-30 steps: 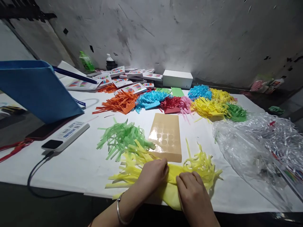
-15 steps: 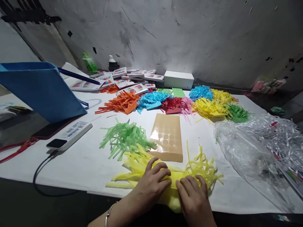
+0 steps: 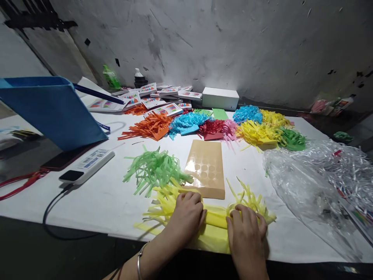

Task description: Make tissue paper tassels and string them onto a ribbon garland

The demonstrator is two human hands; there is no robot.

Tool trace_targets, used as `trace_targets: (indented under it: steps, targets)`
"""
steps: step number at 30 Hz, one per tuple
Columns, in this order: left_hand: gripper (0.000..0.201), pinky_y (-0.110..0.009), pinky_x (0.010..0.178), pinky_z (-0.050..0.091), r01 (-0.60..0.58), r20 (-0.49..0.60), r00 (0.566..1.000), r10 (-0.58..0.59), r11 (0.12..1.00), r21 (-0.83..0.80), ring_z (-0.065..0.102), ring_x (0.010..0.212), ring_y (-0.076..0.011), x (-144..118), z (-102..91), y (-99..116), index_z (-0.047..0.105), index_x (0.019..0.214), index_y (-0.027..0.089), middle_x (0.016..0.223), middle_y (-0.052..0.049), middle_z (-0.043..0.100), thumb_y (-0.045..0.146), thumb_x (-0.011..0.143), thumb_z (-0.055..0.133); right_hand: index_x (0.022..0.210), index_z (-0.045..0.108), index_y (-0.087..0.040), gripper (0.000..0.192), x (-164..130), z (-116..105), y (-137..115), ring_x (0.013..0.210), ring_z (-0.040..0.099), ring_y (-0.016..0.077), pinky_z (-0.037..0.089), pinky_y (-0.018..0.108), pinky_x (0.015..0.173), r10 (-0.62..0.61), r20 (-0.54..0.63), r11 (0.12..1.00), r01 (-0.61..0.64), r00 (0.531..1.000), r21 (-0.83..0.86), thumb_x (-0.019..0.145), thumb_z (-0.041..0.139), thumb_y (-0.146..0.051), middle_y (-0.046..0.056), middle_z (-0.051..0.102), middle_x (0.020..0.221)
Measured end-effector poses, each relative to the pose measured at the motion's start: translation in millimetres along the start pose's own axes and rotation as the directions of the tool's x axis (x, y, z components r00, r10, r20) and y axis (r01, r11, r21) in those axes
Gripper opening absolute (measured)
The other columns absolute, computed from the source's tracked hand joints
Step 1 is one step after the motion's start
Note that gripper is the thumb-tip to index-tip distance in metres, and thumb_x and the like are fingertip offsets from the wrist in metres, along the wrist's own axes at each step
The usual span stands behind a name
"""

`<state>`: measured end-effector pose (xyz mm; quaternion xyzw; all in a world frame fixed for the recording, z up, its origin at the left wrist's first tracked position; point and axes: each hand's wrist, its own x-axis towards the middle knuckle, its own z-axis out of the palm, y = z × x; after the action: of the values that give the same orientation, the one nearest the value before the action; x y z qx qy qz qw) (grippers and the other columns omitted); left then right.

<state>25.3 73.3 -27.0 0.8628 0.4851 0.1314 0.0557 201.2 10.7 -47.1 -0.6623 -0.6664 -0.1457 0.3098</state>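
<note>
Yellow fringed tissue paper [image 3: 215, 219] lies across the table's front edge, its cut strips spreading left and right and its plain middle folded into a band. My left hand [image 3: 188, 214] has its fingers curled over the left part of that band. On the right part, my right hand [image 3: 246, 229] is closed over the paper too; both thumbs are mostly hidden. Just beyond the hands is a tan stack of sheets with clear round stickers [image 3: 204, 171]. Light green fringed tissue paper [image 3: 154, 169] lies beside it, touching the yellow strips.
Fringed bundles in orange [image 3: 148, 126], blue [image 3: 186, 122], red [image 3: 212, 128] and yellow [image 3: 259, 132] line the back. Behind them are printed boxes [image 3: 166, 111] and a white box [image 3: 220, 98]. Clear plastic [image 3: 305, 194] covers the right; a white device [image 3: 87, 165] sits left.
My hands have moved slightly away from me and a little apart, fingers curling more tightly on the yellow paper. Its middle now shows a flatter folded band, with a smooth sheet below.
</note>
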Motion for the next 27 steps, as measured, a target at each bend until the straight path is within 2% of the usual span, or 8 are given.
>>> trace_targets:
  steps: [2,5,8,10,12,15,21,27]
  targets:
    - [0.015,-0.049,0.085,0.042,0.020,0.022,1.000,-0.021,1.000,0.017,0.061,0.096,-0.0296,4.3,0.1,2.2,0.071,0.071,0.016,0.094,-0.008,0.069,0.020,0.086,0.067,0.095,0.066,-0.022,0.025,-0.1,-0.3,-2.8,0.102,0.060,0.0282,0.029,0.053,0.101,-0.119,-0.006,0.991,0.119,0.993,0.064,0.101,0.043,-0.028,0.008,0.070,0.101]
    - [0.013,-0.050,0.085,0.042,0.026,0.003,1.000,-0.026,1.000,0.011,0.061,0.094,-0.0296,4.2,0.8,1.4,0.070,0.072,0.016,0.091,-0.008,0.069,0.022,0.083,0.070,0.093,0.065,-0.023,0.025,-2.4,2.0,-3.3,0.090,0.061,0.0218,0.028,0.048,0.101,-0.279,-0.002,0.944,0.275,0.960,0.184,0.102,0.042,-0.024,0.002,0.070,0.086]
    - [0.023,-0.055,0.095,0.038,-0.081,-0.113,0.991,0.075,0.995,-0.052,0.059,0.100,-0.0304,-2.5,2.0,-2.6,0.070,0.093,0.017,0.103,-0.009,0.068,0.029,0.076,0.080,0.084,0.063,-0.021,0.028,-2.4,3.9,-1.1,0.075,0.058,0.0166,0.031,0.042,0.094,-0.272,-0.025,0.933,0.270,0.962,0.237,0.102,0.041,-0.018,-0.001,0.065,0.073]
    - [0.027,-0.058,0.105,0.029,-0.236,-0.228,0.950,0.214,0.969,-0.073,0.057,0.108,-0.0296,-7.9,4.2,-5.1,0.067,0.100,0.021,0.112,-0.008,0.067,0.028,0.077,0.080,0.083,0.062,-0.021,0.025,-1.1,3.6,-1.6,0.074,0.058,0.0155,0.031,0.040,0.093,-0.224,-0.038,0.929,0.225,0.974,0.294,0.101,0.044,-0.019,-0.001,0.065,0.074]
    - [0.008,-0.057,0.111,0.022,-0.352,-0.310,0.897,0.316,0.934,-0.066,0.055,0.110,-0.0262,-11.7,7.3,-6.3,0.066,0.092,0.023,0.109,-0.005,0.068,0.020,0.086,0.070,0.090,0.064,-0.021,0.021,0.0,3.2,-5.2,0.079,0.059,0.0168,0.030,0.041,0.094,-0.208,-0.022,0.922,0.204,0.978,0.330,0.101,0.046,-0.025,0.001,0.067,0.081]
    - [0.016,-0.052,0.112,0.023,-0.398,-0.350,0.870,0.347,0.914,-0.082,0.055,0.102,-0.0215,-13.4,10.0,-7.0,0.063,0.080,0.021,0.096,-0.003,0.068,0.011,0.092,0.058,0.094,0.065,-0.021,0.030,-1.2,4.8,-10.9,0.084,0.059,0.0182,0.028,0.043,0.098,-0.262,-0.018,0.920,0.255,0.965,0.296,0.104,0.037,-0.027,0.002,0.068,0.085]
    - [0.012,-0.045,0.107,0.025,-0.386,-0.278,0.899,0.337,0.911,-0.144,0.055,0.094,-0.0188,-18.1,3.4,-17.1,0.064,0.081,0.023,0.090,0.002,0.068,0.016,0.090,0.066,0.094,0.067,-0.022,0.034,-14.0,0.7,11.3,0.093,0.062,0.0188,0.027,0.046,0.107,-0.296,-0.012,0.916,0.287,0.955,0.280,0.104,0.034,-0.022,0.002,0.071,0.088]
    - [0.010,-0.041,0.090,0.035,-0.230,-0.148,0.966,0.210,0.963,-0.139,0.056,0.090,-0.0206,-20.5,1.2,-12.4,0.064,0.084,0.020,0.095,-0.002,0.068,0.014,0.091,0.061,0.086,0.066,-0.024,0.026,-17.4,-2.1,18.7,0.104,0.063,0.0206,0.025,0.049,0.112,-0.137,-0.006,0.939,0.131,0.991,0.316,0.101,0.044,-0.024,0.002,0.072,0.101]
